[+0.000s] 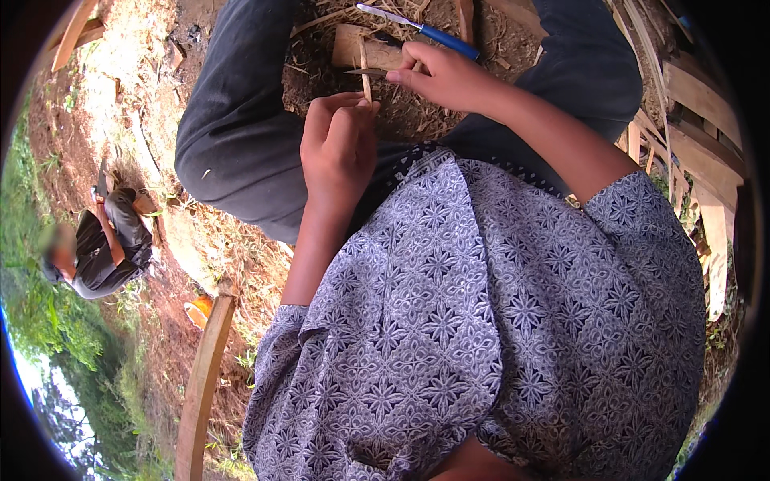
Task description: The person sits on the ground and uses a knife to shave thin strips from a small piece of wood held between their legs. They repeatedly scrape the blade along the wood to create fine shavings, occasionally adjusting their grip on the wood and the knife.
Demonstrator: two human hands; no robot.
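Between my knees, my left hand (341,140) is closed round the lower end of a thin pale wooden stick (363,60), which points away from me. My right hand (441,76) grips a small knife; its dark blade (366,72) lies across the stick, just beyond my left fingertips. Most of the knife's handle is hidden inside my right fist. Past the stick, a small wooden block (349,46) lies on the ground. Another knife with a blue handle (447,40) and a pale blade rests beyond my right hand.
Wood shavings (321,24) litter the ground between my legs. Planks and split wood (702,152) are piled to my right. A long board (204,385) and an orange object (199,310) lie to my left. Farther left, another person (104,244) sits on the ground holding a blade.
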